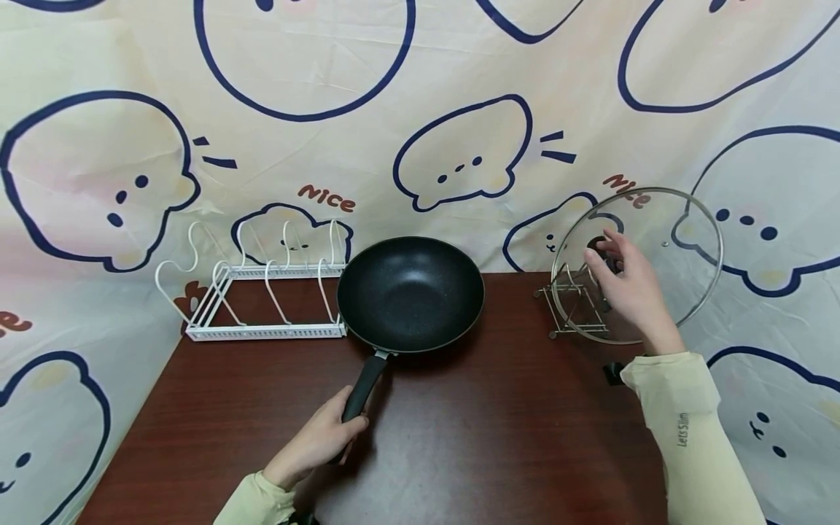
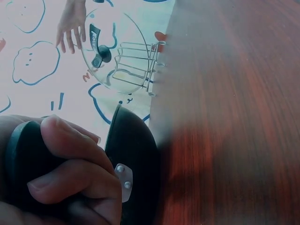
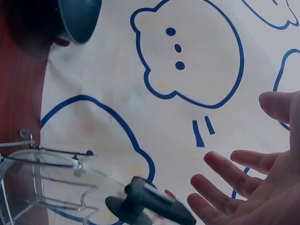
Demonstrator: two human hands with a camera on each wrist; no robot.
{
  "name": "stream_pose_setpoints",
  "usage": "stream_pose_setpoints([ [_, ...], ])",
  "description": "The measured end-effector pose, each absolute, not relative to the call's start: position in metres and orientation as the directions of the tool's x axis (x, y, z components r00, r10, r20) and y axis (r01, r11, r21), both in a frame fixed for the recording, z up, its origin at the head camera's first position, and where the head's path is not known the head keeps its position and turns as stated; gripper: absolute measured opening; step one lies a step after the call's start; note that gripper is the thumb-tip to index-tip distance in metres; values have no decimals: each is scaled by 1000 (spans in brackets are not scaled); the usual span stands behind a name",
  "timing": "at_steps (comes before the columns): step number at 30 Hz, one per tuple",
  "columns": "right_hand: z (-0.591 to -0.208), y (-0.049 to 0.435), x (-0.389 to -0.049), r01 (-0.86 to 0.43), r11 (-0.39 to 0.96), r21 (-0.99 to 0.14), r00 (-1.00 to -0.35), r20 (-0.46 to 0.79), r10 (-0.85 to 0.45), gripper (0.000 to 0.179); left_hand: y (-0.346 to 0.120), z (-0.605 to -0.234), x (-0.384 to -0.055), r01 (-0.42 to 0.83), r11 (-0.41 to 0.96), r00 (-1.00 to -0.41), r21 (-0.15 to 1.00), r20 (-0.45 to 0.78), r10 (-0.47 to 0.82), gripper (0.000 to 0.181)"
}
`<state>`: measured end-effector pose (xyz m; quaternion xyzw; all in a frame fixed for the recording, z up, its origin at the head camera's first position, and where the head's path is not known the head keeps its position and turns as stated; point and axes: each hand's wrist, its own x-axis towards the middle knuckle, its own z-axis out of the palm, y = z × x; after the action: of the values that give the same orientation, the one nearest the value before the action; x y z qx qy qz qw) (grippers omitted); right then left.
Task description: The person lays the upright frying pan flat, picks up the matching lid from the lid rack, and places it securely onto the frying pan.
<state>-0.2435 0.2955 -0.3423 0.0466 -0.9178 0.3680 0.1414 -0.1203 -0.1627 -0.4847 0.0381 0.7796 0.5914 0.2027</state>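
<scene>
My left hand [image 1: 318, 436] grips the dark handle [image 1: 364, 385] of a black frying pan [image 1: 410, 295], fingers wrapped round it in the left wrist view. The pan's inside faces up and toward me. On the right, a round glass lid [image 1: 695, 266] with a metal rim stands on edge in a small wire rack [image 1: 577, 329]. My right hand [image 1: 630, 288] is beside the lid's black knob handle [image 2: 99, 51]. In the right wrist view, its spread, slightly bent fingers [image 3: 225, 171] are apart from the knob, with nothing in them.
A white dish rack [image 1: 265, 333] with upright curved wires stands at the back left, close beside the pan. The brown wooden table [image 1: 459, 445] meets a cloth backdrop [image 1: 453, 58] with cartoon outlines. A small black object [image 1: 613, 374] shows by the right sleeve.
</scene>
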Motion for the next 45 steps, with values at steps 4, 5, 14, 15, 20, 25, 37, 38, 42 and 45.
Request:
stream_pose_setpoints([
  [4,-344,301,-243,-171,730,-662,-956,292,41,70,-162,-484,-120,-176,303,-916,937,-269,297,20],
  [5,-344,303,-243,-166,728,-665,-956,290,47,71,-162,-484,-120,-174,304,-916,937,-267,299,20],
  [14,-355,317,-242,-152,676,-721,-958,275,78,68,-161,-485,-119,-178,305,-915,936,-271,297,21],
  [15,-355,318,-242,-148,673,-725,-959,271,82,68,-161,-485,-119,-179,304,-916,936,-272,295,21],
  [20,-359,321,-241,-134,666,-734,-959,264,99,69,-161,-484,-119,-183,306,-918,934,-274,288,22],
  [25,-364,326,-241,-124,671,-731,-963,251,96,69,-161,-484,-119,-185,302,-915,935,-276,295,22],
  [37,-375,330,-244,-52,639,-767,-974,181,137,69,-162,-484,-119,-186,300,-916,936,-276,292,22],
  [38,-376,330,-244,-43,633,-773,-975,171,143,69,-162,-484,-119,-187,300,-915,935,-277,292,22],
  [42,-380,331,-245,-2,596,-803,-981,119,156,72,-162,-484,-120,-196,299,-913,934,-285,292,22],
  [45,-382,332,-245,12,572,-820,-984,93,155,73,-162,-484,-120,-201,296,-911,934,-290,293,22],
])
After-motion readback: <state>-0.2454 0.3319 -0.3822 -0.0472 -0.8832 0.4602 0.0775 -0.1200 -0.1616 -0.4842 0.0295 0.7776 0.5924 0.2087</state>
